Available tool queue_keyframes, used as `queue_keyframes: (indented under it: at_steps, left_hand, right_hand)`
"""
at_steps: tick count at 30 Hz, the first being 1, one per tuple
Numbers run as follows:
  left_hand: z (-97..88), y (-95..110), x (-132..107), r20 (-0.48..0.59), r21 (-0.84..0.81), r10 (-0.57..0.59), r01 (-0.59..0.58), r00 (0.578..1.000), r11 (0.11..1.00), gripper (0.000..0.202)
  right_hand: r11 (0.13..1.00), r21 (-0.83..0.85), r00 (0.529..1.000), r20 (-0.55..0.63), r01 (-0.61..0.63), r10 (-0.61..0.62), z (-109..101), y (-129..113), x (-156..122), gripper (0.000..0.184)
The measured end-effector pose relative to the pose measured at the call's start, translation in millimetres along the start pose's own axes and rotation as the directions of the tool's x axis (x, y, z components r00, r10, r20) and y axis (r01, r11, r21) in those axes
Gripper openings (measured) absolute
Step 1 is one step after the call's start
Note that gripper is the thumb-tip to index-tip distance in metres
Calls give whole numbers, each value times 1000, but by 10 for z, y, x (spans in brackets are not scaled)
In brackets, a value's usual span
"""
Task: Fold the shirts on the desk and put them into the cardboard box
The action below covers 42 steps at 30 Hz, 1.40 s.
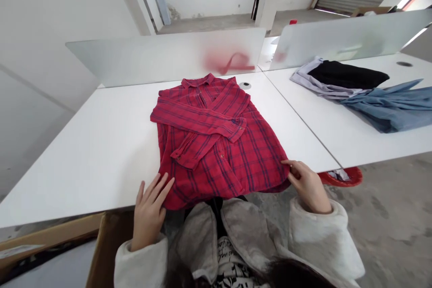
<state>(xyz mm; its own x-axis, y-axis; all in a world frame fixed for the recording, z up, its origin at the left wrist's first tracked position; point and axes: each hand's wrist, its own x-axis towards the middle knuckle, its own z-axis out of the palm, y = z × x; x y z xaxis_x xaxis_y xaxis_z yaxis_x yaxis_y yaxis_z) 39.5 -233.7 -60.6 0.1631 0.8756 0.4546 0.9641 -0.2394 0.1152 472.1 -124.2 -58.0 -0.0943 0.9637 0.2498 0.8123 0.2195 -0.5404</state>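
A white table is filling the middle of the view, with a frosted divider panel standing along its far edge. A second table is butting against it on the right.

A red plaid shirt is lying flat on the near half of the white table, collar pointing away from the person. Both sleeves are folded across the chest and are crossing each other, and the hem is hanging slightly over the near edge.

On the second table, well apart from the shirt, a blue denim garment is lying beside a black garment, which is resting on a pale lilac garment. A cardboard box is sitting below the near table edge on the left, and a red basket is showing under the table on the right.

The left hand is lying open and flat, fingers spread and straight, with the fingertips resting on the shirt's lower left hem and nothing clasped. The right hand is touching the shirt's lower right corner, one finger stretched along the hem and the others half curled. I cannot tell whether it is pinching the cloth.
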Motion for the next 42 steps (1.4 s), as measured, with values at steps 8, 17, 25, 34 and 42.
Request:
queue_keyframes:
  at_steps: [8, 17, 25, 34, 42]
  left_hand:
    - [-21, -201, -198, -14, 56, -35, 36, 999, 998, 60]
    - [-39, -65, -191, -155, -12, -56, 54, 986, 998, 50]
    - [-27, -92, -278, -144, 52, -346, 356, 927, 933, 50]
    - [9, 209, -42, -10, 36, 3, -3, 1000, 999, 51]
    - [-70, -9, -241, -23, 37, -89, 89, 996, 995, 41]
  right_hand:
    - [996, 63, 969, -233, -63, 76, 51, 165, 17, 15]
    - [984, 55, 968, -198, 169, -155, 137, 90, 105, 18]
    - [990, 54, 968, -220, 133, -118, 95, 84, 76, 19]
    - [955, 272, 989, -111, 121, -94, 99, 43, 52, 35]
    - [932, 362, 996, -72, -22, 52, -45, 117, -11, 19]
